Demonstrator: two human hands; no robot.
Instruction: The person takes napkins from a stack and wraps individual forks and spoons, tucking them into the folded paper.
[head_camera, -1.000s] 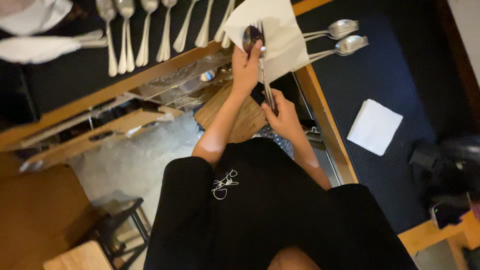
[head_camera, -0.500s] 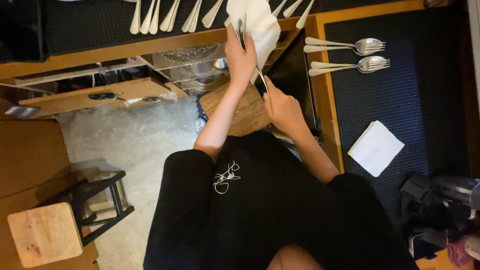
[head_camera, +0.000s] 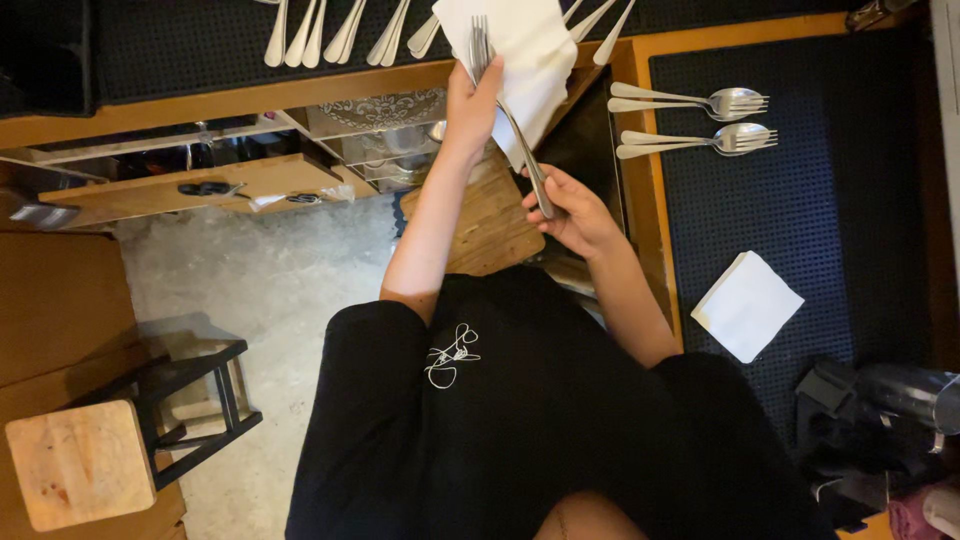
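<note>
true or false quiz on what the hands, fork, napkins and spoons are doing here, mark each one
1. The right hand grips the fork by its handle. True.
2. The left hand rests flat on the wooden stool. False: it holds the white napkin up against the fork's upper part.
3. Two spoon-and-fork pairs lie on the dark mat to the right. True.
4. The folded napkin on that mat covers those pairs. False: it lies apart, nearer the person.
5. The fork's tines point toward the person. False: they point away.
</note>
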